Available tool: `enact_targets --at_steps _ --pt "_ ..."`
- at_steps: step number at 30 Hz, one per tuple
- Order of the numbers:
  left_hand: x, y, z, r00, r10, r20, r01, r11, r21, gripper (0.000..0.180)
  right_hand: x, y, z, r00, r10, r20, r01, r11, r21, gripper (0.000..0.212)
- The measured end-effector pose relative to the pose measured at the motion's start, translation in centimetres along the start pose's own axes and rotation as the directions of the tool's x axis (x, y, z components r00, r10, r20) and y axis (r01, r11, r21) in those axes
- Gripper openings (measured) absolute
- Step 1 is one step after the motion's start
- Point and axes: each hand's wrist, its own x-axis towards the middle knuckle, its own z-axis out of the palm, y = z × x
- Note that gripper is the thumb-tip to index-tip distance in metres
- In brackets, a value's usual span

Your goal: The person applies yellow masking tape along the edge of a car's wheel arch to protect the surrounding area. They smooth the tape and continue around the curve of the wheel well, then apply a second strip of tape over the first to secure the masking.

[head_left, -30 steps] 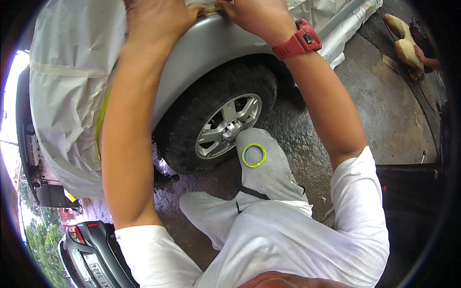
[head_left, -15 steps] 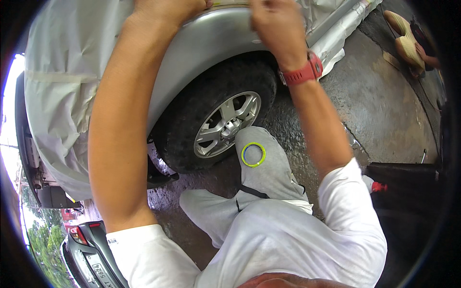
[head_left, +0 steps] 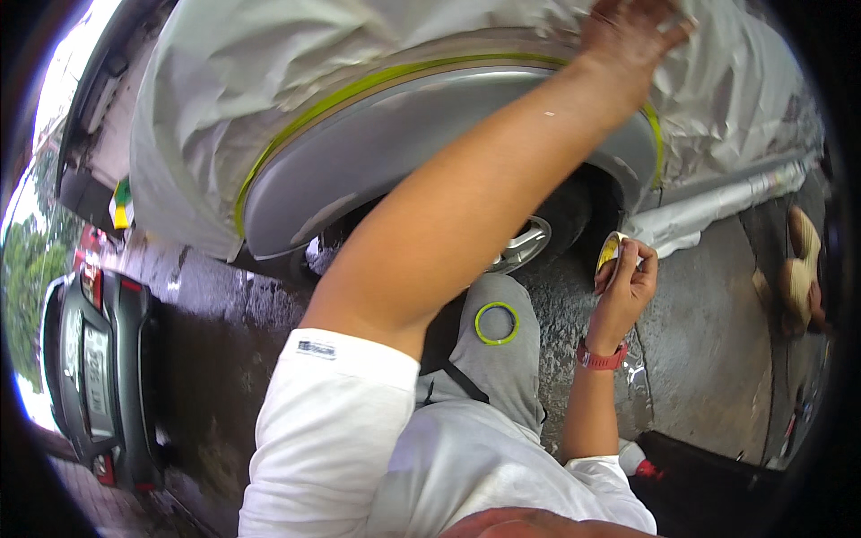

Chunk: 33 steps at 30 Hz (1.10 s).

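My left hand [head_left: 632, 40] reaches up and across to the right. Its fingers are spread on the pale masking sheet [head_left: 206, 117] above the fender, slightly blurred. A roll of masking tape [head_left: 609, 254], yellow on its inside, is gripped in my right hand [head_left: 628, 282], which is lower, beside the wheel. Bright green tape [head_left: 448, 63] follows the curved edge between the sheet and the bare silver-grey fender [head_left: 350, 148]; my left forearm hides part of that fender. A thin green roll of tape [head_left: 496, 342] lies on my knee.
Behind my forearm shows the wheel [head_left: 534, 240]. Loose sheeting [head_left: 717, 211] bunches low at the right. Another person's tan footwear [head_left: 796, 285] is at the far right, and a red-capped container [head_left: 646, 468] is at lower right. A dark car [head_left: 134, 368] stands at left on wet ground.
My left hand has gone right along the fender's top edge. My right hand has dropped from the fender, and the tape roll now shows in it. The view has shifted, showing more fender.
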Motion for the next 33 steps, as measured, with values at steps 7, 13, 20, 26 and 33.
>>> enact_targets --at_steps 7,13,20,26,33 --pt "-3.9 -2.5 -0.9 0.972 -0.094 -0.215 0.087 0.995 -0.043 0.066 -2.0 -2.4 3.1 0.978 -0.076 0.195 0.065 0.996 0.058 0.026" --pt "-13.5 -9.6 -10.6 0.933 -0.359 -0.002 0.356 0.926 -0.128 0.069 -3.6 -4.1 4.4 0.962 -0.088 0.259 0.108 0.992 -0.063 0.042" --pt "-34.8 -16.4 -17.4 0.677 -0.699 -0.23 0.7 0.708 -0.095 0.097 -5.8 -7.6 9.7 0.744 -0.553 0.376 0.553 0.825 0.118 0.066" --pt "-38.3 -18.5 -17.7 0.651 -0.741 -0.166 0.736 0.669 -0.102 0.102 -4.9 -13.7 21.6 0.047 -0.85 0.524 0.973 0.157 0.168 0.073" --pt "-39.8 -20.9 -17.3 0.666 -0.741 -0.087 0.737 0.671 -0.081 0.113 -7.9 -17.5 28.2 -0.056 -0.712 0.7 0.993 -0.112 -0.035 0.075"
